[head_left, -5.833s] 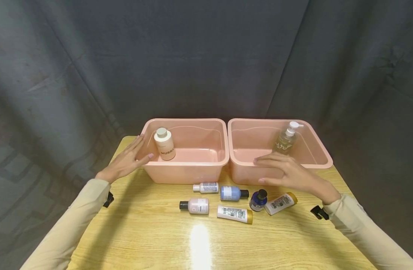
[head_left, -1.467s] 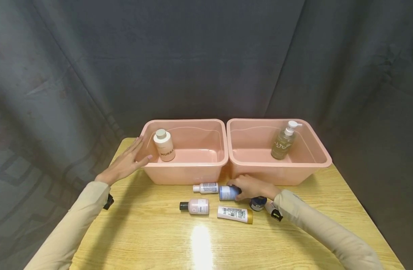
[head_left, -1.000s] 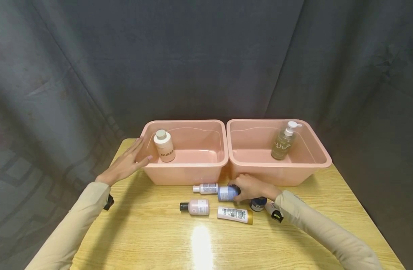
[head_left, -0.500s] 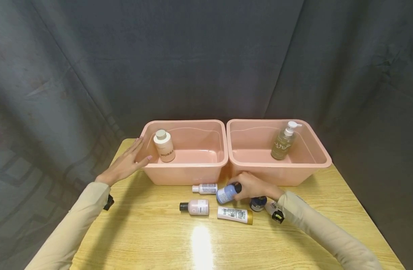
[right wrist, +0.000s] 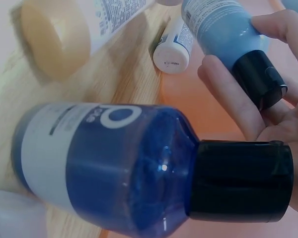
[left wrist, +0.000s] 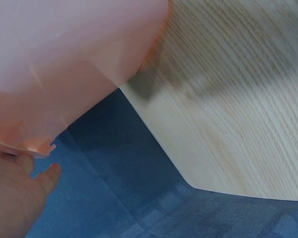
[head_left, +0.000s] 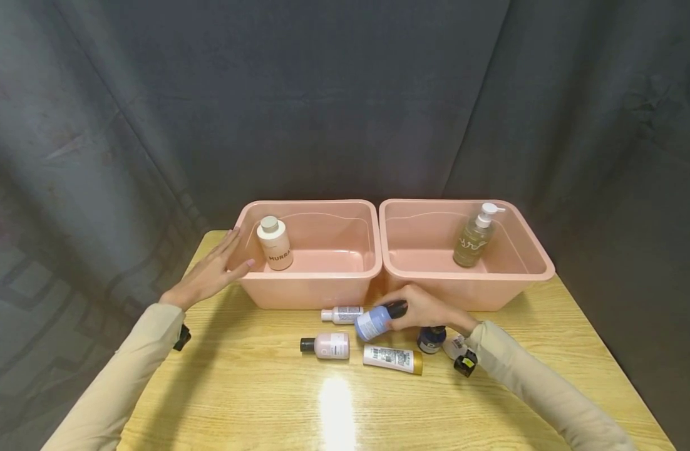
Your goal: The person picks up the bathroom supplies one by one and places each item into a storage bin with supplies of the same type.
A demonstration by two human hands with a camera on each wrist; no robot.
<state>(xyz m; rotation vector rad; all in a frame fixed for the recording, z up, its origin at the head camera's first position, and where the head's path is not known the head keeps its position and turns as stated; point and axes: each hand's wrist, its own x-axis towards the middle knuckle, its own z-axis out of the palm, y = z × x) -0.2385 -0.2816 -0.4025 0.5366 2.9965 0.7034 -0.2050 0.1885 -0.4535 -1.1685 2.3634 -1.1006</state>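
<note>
My right hand (head_left: pixel 421 308) grips a light blue bottle (head_left: pixel 372 324) near its black cap; the bottle tilts, cap end up. In the right wrist view, thumb and fingers close around the light blue bottle (right wrist: pixel 226 29) at its shoulder. Beneath the right wrist stands a dark blue bottle (head_left: pixel 431 341) with a black cap. My left hand (head_left: pixel 204 275), fingers extended, rests on the left rim of the left pink bin (head_left: pixel 311 291). That hand (left wrist: pixel 15 193) shows at the bin's edge in the left wrist view. A white bottle (head_left: pixel 275 247) stands inside this bin.
The right pink bin (head_left: pixel 458 293) holds a pump bottle (head_left: pixel 472 243). On the table (head_left: pixel 255 401) lie a small white bottle (head_left: pixel 345 314), a pale pink bottle (head_left: pixel 332 346) and a gold-capped tube (head_left: pixel 390 357). A second tube (head_left: pixel 454 346) is partly hidden by the right wrist.
My right hand came down from over the right bin to the light blue bottle, took hold of it and tipped its cap end up, shifting it slightly left. The left hand stays at the rim.
</note>
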